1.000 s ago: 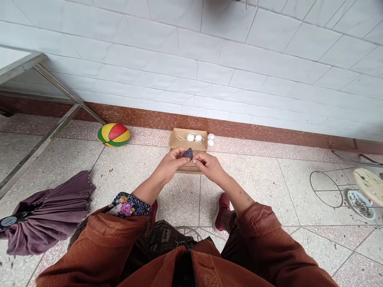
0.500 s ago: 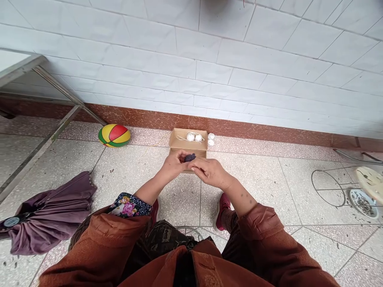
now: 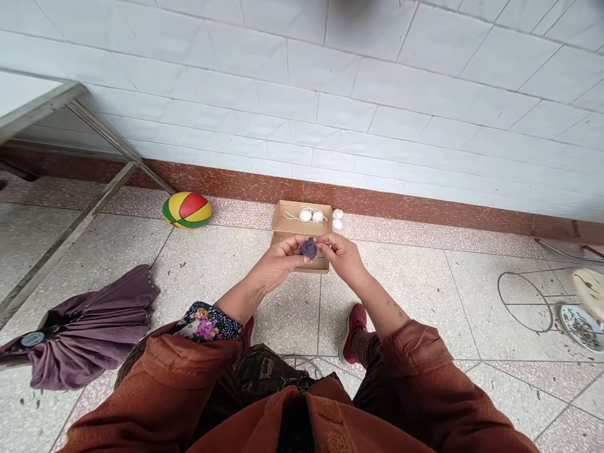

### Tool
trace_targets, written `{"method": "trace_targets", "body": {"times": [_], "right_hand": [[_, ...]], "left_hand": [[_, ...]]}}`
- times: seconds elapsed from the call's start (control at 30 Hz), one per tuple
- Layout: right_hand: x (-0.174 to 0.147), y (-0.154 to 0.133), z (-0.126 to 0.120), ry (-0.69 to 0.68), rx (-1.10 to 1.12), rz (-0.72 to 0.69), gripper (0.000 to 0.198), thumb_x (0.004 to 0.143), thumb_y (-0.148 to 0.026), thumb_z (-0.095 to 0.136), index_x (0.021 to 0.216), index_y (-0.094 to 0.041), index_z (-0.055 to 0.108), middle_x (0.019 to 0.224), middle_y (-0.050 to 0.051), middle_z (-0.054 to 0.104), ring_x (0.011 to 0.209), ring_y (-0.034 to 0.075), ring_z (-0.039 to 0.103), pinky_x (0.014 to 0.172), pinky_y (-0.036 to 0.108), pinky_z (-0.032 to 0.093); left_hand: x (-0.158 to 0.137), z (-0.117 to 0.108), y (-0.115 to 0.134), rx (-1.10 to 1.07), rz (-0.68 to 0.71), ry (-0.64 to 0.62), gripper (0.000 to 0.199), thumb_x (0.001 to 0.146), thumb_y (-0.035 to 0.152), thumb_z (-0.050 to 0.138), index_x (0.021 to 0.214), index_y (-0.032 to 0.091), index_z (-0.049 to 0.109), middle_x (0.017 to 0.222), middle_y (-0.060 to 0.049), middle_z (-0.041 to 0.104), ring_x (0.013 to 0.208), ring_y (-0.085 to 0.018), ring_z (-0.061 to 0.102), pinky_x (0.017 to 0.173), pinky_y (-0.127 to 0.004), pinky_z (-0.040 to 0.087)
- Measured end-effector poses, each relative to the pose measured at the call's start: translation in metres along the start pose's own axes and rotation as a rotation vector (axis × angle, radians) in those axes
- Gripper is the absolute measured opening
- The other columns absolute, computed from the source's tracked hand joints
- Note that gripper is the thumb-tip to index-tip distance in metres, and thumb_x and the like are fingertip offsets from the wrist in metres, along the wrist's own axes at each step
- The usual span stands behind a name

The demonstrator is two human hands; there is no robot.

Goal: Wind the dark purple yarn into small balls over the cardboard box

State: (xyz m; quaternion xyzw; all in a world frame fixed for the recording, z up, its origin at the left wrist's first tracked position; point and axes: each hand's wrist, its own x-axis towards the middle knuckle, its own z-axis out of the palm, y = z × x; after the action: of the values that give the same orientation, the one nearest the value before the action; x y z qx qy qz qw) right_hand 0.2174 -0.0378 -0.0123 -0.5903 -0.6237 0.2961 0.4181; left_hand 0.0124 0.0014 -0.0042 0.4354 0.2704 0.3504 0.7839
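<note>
A small dark grey-purple ball of yarn [image 3: 308,249] is held in my left hand [image 3: 276,264], between thumb and fingers. At its right side, my right hand [image 3: 346,257] is pinched closed against it, probably on a strand too thin to make out. Both hands are over the near part of an open cardboard box [image 3: 302,238]. In the box's far part lie two white balls of yarn [image 3: 311,215] with loose strands. More small white balls [image 3: 337,219] sit on the floor just right of the box.
A yellow, red and green ball [image 3: 187,210] rests by a metal-legged table [image 3: 70,94] at the left. A folded purple umbrella [image 3: 99,327] lies nearer. On the right are a wire frame [image 3: 525,303] and a dish of seed shells [image 3: 582,328]. The tiled wall [image 3: 264,113] stands behind.
My right hand has drawn back to the right from over the yarn ball, its fingers now pinched at the side. The yarn ball has turned and shows more.
</note>
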Motion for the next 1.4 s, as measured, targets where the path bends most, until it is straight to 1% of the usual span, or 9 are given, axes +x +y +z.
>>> {"method": "trace_targets", "body": {"times": [0.17, 0.33, 0.43, 0.6, 0.83, 1.0, 1.1, 1.27, 1.4], "right_hand": [[-0.004, -0.001, 0.005, -0.076, -0.052, -0.063, 0.012, 0.102, -0.023, 0.066, 0.097, -0.026, 0.077, 0.103, 0.004, 0.081, 0.098, 0.022, 0.073, 0.089, 0.034, 0.056], [-0.007, -0.008, 0.003, -0.218, 0.069, -0.093, 0.01, 0.103, -0.027, 0.068, 0.101, -0.023, 0.077, 0.094, 0.002, 0.078, 0.079, 0.016, 0.068, 0.075, 0.029, 0.053], [-0.006, -0.012, 0.0, -0.24, 0.076, -0.192, 0.009, 0.103, -0.029, 0.072, 0.099, -0.024, 0.078, 0.093, 0.002, 0.076, 0.083, 0.017, 0.068, 0.078, 0.031, 0.054], [0.001, -0.008, -0.004, -0.136, -0.004, -0.253, 0.01, 0.103, -0.028, 0.076, 0.094, -0.027, 0.081, 0.092, 0.003, 0.074, 0.088, 0.02, 0.067, 0.083, 0.035, 0.055], [0.005, 0.003, -0.001, -0.005, -0.012, -0.115, 0.013, 0.102, -0.024, 0.071, 0.091, -0.025, 0.076, 0.087, 0.002, 0.07, 0.082, 0.02, 0.065, 0.078, 0.034, 0.054], [0.002, 0.005, 0.006, -0.029, -0.017, -0.142, 0.015, 0.103, -0.025, 0.064, 0.091, -0.024, 0.073, 0.093, 0.005, 0.075, 0.087, 0.022, 0.069, 0.082, 0.035, 0.056], [0.0, 0.003, 0.007, -0.033, -0.025, -0.191, 0.014, 0.105, -0.026, 0.061, 0.096, -0.024, 0.073, 0.095, 0.005, 0.076, 0.089, 0.022, 0.07, 0.084, 0.034, 0.057], [-0.006, -0.004, 0.009, -0.137, -0.072, -0.32, 0.015, 0.109, -0.024, 0.059, 0.106, -0.025, 0.074, 0.101, 0.004, 0.078, 0.097, 0.021, 0.072, 0.089, 0.034, 0.057], [-0.009, -0.01, 0.01, -0.198, -0.171, -0.37, 0.016, 0.11, -0.022, 0.058, 0.106, -0.025, 0.073, 0.101, 0.005, 0.075, 0.096, 0.021, 0.07, 0.087, 0.033, 0.056]], "left_hand": [[0.004, -0.008, 0.001, -0.024, -0.01, 0.176, 0.042, 0.07, 0.026, 0.097, 0.109, 0.02, 0.08, 0.104, -0.003, 0.078, 0.093, -0.016, 0.07, 0.091, -0.033, 0.056], [0.006, -0.013, -0.001, 0.192, 0.001, 0.241, 0.044, 0.068, 0.026, 0.093, 0.108, 0.018, 0.076, 0.102, -0.003, 0.077, 0.089, -0.015, 0.068, 0.085, -0.031, 0.054], [0.005, -0.012, -0.003, 0.371, 0.035, 0.216, 0.05, 0.066, 0.025, 0.094, 0.109, 0.018, 0.071, 0.1, -0.002, 0.075, 0.086, -0.015, 0.067, 0.083, -0.032, 0.052], [-0.002, -0.007, -0.004, 0.487, 0.084, 0.056, 0.076, 0.072, 0.02, 0.088, 0.141, 0.023, 0.058, 0.097, 0.001, 0.07, 0.083, -0.015, 0.065, 0.075, -0.03, 0.046], [-0.006, -0.005, 0.001, 0.167, 0.042, -0.125, 0.069, 0.075, 0.025, 0.094, 0.14, 0.028, 0.071, 0.11, -0.003, 0.075, 0.094, -0.016, 0.067, 0.086, -0.032, 0.049], [-0.004, -0.002, 0.002, -0.057, 0.029, 0.004, 0.049, 0.069, 0.026, 0.102, 0.114, 0.026, 0.083, 0.112, -0.003, 0.08, 0.102, -0.017, 0.07, 0.095, -0.032, 0.051], [-0.003, -0.005, 0.002, -0.1, 0.029, 0.104, 0.049, 0.065, 0.026, 0.104, 0.109, 0.025, 0.083, 0.105, -0.002, 0.079, 0.096, -0.016, 0.069, 0.088, -0.029, 0.051], [0.0, -0.009, 0.0, -0.022, 0.035, 0.281, 0.051, 0.066, 0.032, 0.103, 0.11, 0.023, 0.079, 0.094, 0.001, 0.074, 0.077, -0.01, 0.06, 0.067, -0.023, 0.043], [-0.001, -0.008, -0.001, 0.092, 0.043, 0.264, 0.049, 0.072, 0.034, 0.098, 0.114, 0.021, 0.075, 0.093, 0.001, 0.073, 0.076, -0.011, 0.061, 0.071, -0.025, 0.048]]}}
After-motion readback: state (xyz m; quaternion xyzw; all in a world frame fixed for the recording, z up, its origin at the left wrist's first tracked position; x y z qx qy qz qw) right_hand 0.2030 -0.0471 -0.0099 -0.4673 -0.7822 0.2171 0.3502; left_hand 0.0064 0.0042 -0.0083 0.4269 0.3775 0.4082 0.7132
